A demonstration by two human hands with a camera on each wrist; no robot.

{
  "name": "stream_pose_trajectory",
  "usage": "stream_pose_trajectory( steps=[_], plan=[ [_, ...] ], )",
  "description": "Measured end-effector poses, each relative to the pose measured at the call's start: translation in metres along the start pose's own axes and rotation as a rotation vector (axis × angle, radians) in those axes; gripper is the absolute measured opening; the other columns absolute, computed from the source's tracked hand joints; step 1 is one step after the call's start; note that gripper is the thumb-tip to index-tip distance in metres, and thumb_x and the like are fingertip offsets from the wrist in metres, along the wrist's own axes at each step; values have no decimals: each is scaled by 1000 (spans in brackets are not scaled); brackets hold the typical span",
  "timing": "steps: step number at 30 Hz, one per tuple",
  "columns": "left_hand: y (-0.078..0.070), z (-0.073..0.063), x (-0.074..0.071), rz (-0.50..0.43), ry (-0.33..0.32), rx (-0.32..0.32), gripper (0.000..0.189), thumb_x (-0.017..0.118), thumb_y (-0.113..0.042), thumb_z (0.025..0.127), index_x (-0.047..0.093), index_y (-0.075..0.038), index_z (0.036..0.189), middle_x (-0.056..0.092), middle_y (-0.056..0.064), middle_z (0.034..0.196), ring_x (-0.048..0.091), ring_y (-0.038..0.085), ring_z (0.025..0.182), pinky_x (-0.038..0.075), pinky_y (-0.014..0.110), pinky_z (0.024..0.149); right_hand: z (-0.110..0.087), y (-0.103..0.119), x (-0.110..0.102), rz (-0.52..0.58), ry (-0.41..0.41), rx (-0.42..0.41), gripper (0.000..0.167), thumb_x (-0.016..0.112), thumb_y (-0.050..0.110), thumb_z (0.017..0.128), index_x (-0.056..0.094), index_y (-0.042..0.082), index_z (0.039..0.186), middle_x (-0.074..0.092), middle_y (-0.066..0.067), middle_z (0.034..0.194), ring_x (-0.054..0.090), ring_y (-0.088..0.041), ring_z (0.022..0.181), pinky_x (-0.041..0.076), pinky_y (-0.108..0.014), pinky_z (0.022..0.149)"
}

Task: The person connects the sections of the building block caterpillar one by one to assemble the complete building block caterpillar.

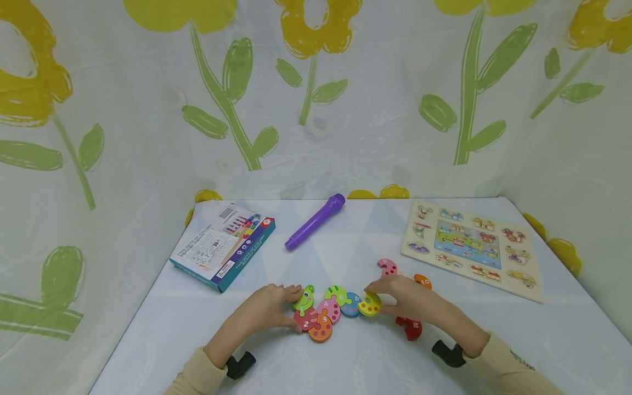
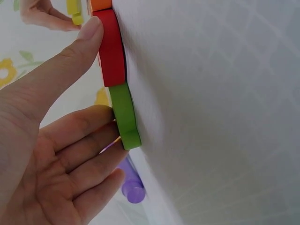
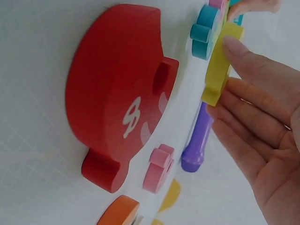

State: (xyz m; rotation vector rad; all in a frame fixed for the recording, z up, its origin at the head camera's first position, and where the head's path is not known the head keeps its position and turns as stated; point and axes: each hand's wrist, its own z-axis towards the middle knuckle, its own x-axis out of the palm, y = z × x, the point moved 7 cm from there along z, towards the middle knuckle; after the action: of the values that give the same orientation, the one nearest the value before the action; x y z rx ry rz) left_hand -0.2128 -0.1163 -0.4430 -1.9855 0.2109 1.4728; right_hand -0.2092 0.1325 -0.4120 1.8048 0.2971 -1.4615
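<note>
Orange puzzle piece 10: partly behind the right hand, head view; cut by right wrist view's bottom edge. Red piece 8: upper part behind same hand. Cardboard box: fine print too small to read. Tan sleeves: cut off by head view's bottom edge.

Play corner: flowered curtain, puzzle board
</note>
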Motion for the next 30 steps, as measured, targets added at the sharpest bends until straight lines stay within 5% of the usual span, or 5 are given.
stream_pose_trajectory(
  steps=[30],
  plan=[
    [-1, 0, 0, -3, 4, -6, 75, 80, -50, 71, 59, -14, 134, 53, 2, 138, 49, 25, 128, 43, 45, 103, 2, 11, 12, -40, 88, -40, 40, 78, 18, 82, 69, 11, 120, 67, -4, 118, 60, -23, 110, 55, -33, 86]
  ],
)
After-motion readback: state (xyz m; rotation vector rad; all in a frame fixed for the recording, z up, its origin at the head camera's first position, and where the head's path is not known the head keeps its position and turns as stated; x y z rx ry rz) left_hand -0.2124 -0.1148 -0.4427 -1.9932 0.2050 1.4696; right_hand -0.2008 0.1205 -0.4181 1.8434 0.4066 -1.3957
